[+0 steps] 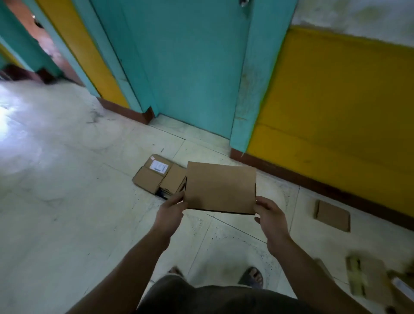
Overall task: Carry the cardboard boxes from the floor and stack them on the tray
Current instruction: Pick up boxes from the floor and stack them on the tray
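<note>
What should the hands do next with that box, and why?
Probably carry the box toward the tray, which is out of view: the left hand and right hand grip its near corners, and it is lifted clear of the floor.

Held box (220, 187) covers the right end of the floor pile (161, 177), so no idea how far that goes. Most fingers of the left hand (171, 211) and right hand (270, 215) are tucked under it, out of sight. The label (158, 167) is way too tiny to read. Corner boxes (369, 282) bottom right are a smeared blur, cut by the edge. Door handle (244, 2) is chopped off up top.
</note>
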